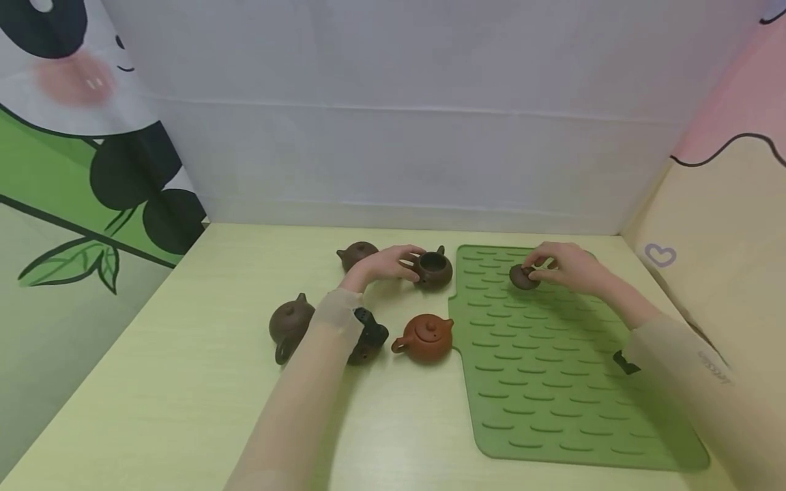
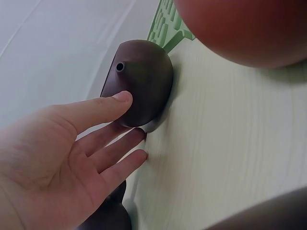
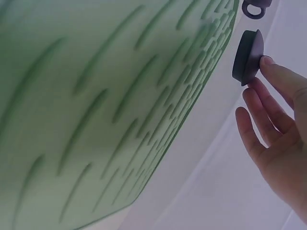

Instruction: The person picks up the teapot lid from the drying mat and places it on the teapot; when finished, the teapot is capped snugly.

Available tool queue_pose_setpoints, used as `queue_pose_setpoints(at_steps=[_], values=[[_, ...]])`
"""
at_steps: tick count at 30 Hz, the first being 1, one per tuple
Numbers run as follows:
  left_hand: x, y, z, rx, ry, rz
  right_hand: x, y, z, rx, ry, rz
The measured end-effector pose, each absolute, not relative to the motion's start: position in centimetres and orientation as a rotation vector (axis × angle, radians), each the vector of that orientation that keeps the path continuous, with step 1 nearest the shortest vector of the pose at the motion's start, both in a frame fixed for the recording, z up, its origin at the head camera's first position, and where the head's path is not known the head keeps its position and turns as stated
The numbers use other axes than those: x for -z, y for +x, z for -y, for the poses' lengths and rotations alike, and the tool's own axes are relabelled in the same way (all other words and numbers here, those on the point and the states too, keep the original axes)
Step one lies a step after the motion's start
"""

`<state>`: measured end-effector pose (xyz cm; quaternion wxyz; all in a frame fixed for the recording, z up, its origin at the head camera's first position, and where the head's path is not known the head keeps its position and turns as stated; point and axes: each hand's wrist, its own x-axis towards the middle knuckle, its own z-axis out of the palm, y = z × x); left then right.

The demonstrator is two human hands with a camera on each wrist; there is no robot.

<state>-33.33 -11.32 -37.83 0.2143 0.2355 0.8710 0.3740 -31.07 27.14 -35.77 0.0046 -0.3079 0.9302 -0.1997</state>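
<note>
A dark brown teapot (image 1: 437, 276) stands lidless at the back of the table, its round mouth facing up. My left hand (image 1: 388, 263) holds its spout side; in the left wrist view the thumb lies by the spout and the index finger passes behind the body (image 2: 151, 76). Over the green mat (image 1: 540, 447), my right hand (image 1: 568, 267) pinches a small dark lid (image 1: 522, 277) by its knob. The right wrist view shows the lid (image 3: 247, 57) edge-on between thumb and fingers, with the other fingers loosely bent.
A reddish-brown lidded teapot (image 1: 430, 339) sits just left of the mat. Farther left are dark teapots: one behind my left hand (image 1: 356, 255), one beside my forearm (image 1: 290, 322), and one (image 1: 366, 352) partly hidden by my wrist. A white sheet (image 1: 417, 157) hangs behind.
</note>
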Motion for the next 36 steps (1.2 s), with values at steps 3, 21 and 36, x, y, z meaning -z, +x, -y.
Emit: queue_pose_setpoints(at_steps=[3,21,36], values=[[37.9,-33.3,11.3,-1.041,0.654,-2.418,35.5,-31.7,-25.8,0.634,-1.002,-2.899],[37.8,-33.2,11.2,-1.064,0.651,-2.408,33.8,-34.2,-18.3,0.642,-1.135,-2.92],[38.0,-33.5,11.3,-1.043,0.643,-2.425,33.7,-34.6,-13.8,0.578,-1.181,-2.924]])
